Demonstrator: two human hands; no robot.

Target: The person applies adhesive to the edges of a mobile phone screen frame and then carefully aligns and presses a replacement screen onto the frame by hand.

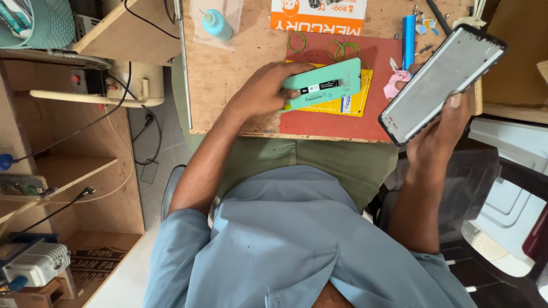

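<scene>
While the left hand [260,91] is gripping a mint-green flat box [323,84] lying lengthwise across the red mat [337,122], fingers curled round its end, the right hand [442,134] is pinching a phone screen frame [442,82] off the workbench's [228,74] right edge, its long axis tilting up-right. Looks like a yellow packet [348,104] is sitting under the box; an orange card [318,16] is lying at the far edge.

A wooden worktable [228,85] carries a red mat [337,122] near its front edge. Left of the mat stands a pale blue squeeze bottle [217,24]. Behind the mat lies an orange and white printed card [318,14]. Small metal parts [422,20] scatter behind the mat's right corner.
</scene>
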